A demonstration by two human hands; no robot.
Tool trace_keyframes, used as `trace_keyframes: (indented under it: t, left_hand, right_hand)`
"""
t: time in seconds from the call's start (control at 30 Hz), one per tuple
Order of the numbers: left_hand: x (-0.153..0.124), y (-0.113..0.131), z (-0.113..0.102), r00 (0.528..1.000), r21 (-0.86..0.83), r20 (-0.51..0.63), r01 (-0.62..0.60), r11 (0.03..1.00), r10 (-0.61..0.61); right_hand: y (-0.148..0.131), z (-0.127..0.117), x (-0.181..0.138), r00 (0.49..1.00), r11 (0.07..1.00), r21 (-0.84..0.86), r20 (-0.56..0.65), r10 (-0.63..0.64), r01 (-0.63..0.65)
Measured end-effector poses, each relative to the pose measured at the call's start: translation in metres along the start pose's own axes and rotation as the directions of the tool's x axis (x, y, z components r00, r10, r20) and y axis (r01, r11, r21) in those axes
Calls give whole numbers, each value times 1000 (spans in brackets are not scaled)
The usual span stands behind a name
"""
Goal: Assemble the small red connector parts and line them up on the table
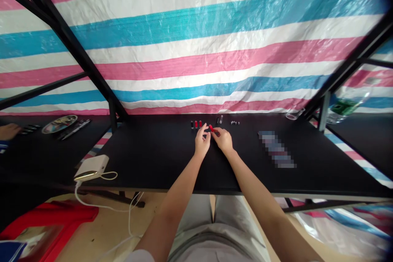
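At the middle of the black table [159, 151], my right hand [224, 140] pinches a small red cylindrical piece [211, 128] between thumb and fingertips. My left hand [202, 143] is just to the left of it, fingers apart and holding nothing that I can see. Just beyond my left fingertips, a black tube [192, 125] stands in a short row with a red tube [196, 124] and another red tube [200, 123]. Farther back are a small black piece [217, 120] and a clear tube [221, 119]. Several tiny silvery pieces [235, 123] lie to their right.
A pixelated flat rectangle [276, 149] lies on the right. A clear cup [294, 113] stands near the back right frame post, a plastic bottle [342, 108] beyond. At left are a white box [92, 166] with cables, a round tray [59, 124], pens [74, 129] and another person's hand [9, 132].
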State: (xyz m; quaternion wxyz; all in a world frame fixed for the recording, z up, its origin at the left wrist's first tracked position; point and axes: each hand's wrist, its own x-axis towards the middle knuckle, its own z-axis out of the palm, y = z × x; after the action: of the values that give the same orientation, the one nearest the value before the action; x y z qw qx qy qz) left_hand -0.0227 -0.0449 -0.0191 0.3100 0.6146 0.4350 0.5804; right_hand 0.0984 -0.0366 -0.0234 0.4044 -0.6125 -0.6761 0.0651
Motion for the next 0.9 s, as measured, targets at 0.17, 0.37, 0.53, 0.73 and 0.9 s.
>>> trace_keyframes:
  t: [0.17, 0.37, 0.53, 0.73, 0.9]
  left_hand:
    - [6, -7, -5, 959, -129, -214, 160, 979, -185]
    - [13, -15, -11, 870, -278, -328, 283, 918, -367]
    - [14, -14, -12, 874, -294, -319, 276, 915, -366]
    - [16, -14, -13, 865, -318, -327, 279, 906, -381]
    - [17, -14, -12, 859, -321, -327, 292, 901, -395]
  right_hand:
    - [-5, 9, 20, 987, 983, 88, 26, 158, -160]
    - [-16, 25, 43, 954, 968, -7, 169, 248, -250]
    - [-21, 37, 49, 947, 965, -131, 204, 249, -226]
    - [-20, 43, 51, 943, 962, -188, 232, 239, -198]
    - [-22, 37, 53, 940, 958, -244, 264, 218, -153]
